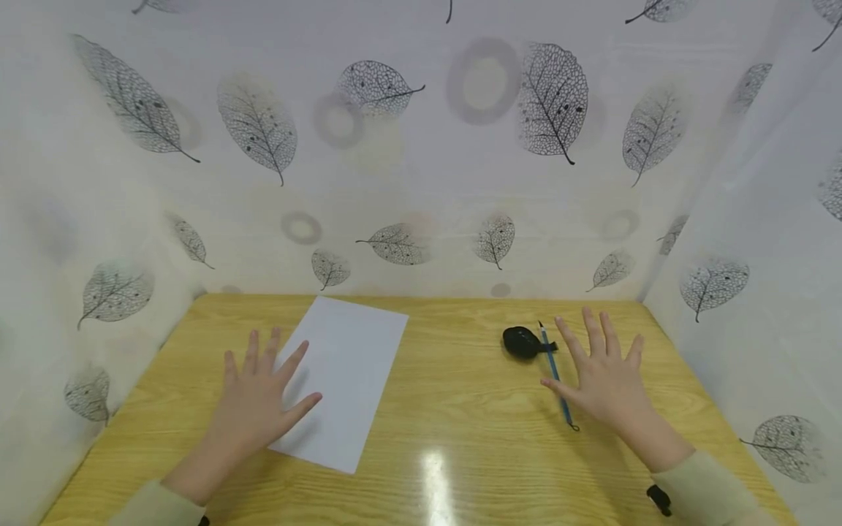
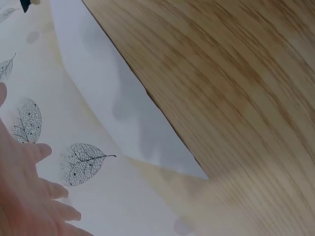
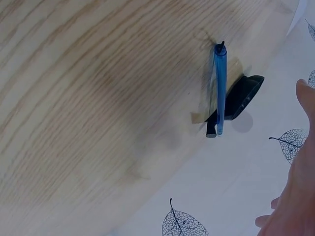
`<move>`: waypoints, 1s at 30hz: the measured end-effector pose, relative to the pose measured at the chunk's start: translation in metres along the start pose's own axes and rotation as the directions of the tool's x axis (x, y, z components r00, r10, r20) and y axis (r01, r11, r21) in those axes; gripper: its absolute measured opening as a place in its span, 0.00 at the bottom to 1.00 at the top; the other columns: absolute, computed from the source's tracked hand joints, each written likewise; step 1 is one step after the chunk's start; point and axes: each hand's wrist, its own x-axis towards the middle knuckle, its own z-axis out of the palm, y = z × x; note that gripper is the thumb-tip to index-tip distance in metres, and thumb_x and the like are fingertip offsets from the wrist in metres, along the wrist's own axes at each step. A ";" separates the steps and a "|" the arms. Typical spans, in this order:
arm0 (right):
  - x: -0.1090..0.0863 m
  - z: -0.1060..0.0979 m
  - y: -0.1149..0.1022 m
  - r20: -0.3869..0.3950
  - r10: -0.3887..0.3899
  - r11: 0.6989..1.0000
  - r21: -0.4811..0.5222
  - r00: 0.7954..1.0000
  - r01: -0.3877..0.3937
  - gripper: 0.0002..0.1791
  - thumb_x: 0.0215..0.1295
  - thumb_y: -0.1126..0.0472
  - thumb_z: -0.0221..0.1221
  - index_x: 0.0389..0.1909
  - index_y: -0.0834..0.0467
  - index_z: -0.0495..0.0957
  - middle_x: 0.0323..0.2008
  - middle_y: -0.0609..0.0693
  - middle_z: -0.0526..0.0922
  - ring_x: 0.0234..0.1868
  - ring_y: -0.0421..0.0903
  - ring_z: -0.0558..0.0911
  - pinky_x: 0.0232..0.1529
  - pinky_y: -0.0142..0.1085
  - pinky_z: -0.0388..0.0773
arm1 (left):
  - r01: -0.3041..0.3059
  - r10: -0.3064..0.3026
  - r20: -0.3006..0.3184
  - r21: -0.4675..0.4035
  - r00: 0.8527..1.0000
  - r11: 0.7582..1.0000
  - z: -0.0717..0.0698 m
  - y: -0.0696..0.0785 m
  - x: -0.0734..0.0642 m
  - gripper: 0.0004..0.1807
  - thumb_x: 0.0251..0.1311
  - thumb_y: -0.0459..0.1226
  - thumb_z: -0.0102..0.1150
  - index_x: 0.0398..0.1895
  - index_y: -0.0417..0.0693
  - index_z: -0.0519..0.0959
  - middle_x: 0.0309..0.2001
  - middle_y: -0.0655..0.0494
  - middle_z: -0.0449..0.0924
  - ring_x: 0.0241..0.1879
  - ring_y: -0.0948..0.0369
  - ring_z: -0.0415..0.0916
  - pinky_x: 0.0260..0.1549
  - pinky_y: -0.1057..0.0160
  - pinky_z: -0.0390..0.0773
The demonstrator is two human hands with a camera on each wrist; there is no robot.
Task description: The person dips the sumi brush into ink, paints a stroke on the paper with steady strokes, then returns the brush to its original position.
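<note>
My left hand (image 1: 253, 405) is spread with straight fingers above the left edge of a white sheet of paper (image 1: 349, 380), casting a shadow on it. The same sheet (image 2: 133, 113) shows in the left wrist view beside my fingers. On the right, my right hand (image 1: 605, 376) is also spread and holds nothing. Just left of it lies a blue-handled brush (image 1: 555, 372) with a dark pointed tip and a small loop at its end. The brush rests across the short handle of a black, rounded dish (image 1: 521, 342), seen side-on as a dark shape (image 3: 243, 98) in the right wrist view.
A yellow wood-grain table (image 1: 454, 409) lies under everything. Pale curtains (image 1: 421, 183) with leaf prints stand along its back and both sides. A small black object (image 1: 659, 500) shows beside the right sleeve (image 1: 710, 486).
</note>
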 end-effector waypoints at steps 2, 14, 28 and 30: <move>0.000 -0.001 0.002 -0.003 -0.008 1.000 -0.003 1.000 0.008 0.60 0.62 0.25 0.63 0.87 0.42 0.47 0.83 0.68 0.48 0.82 0.73 0.51 0.67 0.89 0.48 | -0.008 0.008 -0.006 -0.004 1.000 1.000 -0.002 -0.004 -0.001 0.46 0.66 0.66 0.59 0.82 0.55 0.66 0.83 0.30 0.52 0.81 0.25 0.46 0.71 0.15 0.49; -0.004 -0.004 0.022 -0.034 -0.113 0.993 -0.037 0.993 0.112 0.61 0.60 0.36 0.71 0.87 0.42 0.46 0.82 0.70 0.53 0.78 0.75 0.58 0.70 0.82 0.56 | -0.064 0.063 -0.046 -0.028 0.997 0.998 -0.013 -0.025 -0.009 0.42 0.68 0.60 0.61 0.80 0.51 0.68 0.81 0.28 0.54 0.80 0.27 0.50 0.76 0.21 0.49; -0.005 0.004 0.043 -0.102 -0.343 0.937 -0.104 0.934 0.333 0.45 0.65 0.42 0.67 0.79 0.55 0.64 0.73 0.70 0.69 0.70 0.69 0.72 0.69 0.67 0.72 | -0.246 0.243 -0.082 -0.029 0.967 0.969 0.006 -0.054 -0.018 0.37 0.72 0.54 0.61 0.79 0.52 0.69 0.84 0.34 0.53 0.84 0.34 0.47 0.84 0.45 0.19; -0.005 0.007 0.046 -0.108 -0.378 0.923 -0.116 0.920 0.366 0.40 0.74 0.37 0.59 0.78 0.55 0.65 0.73 0.70 0.70 0.69 0.68 0.75 0.68 0.65 0.75 | -0.266 0.264 -0.078 -0.027 0.961 0.964 0.008 -0.058 -0.018 0.36 0.72 0.53 0.61 0.79 0.52 0.69 0.84 0.35 0.53 0.83 0.35 0.50 0.82 0.53 0.16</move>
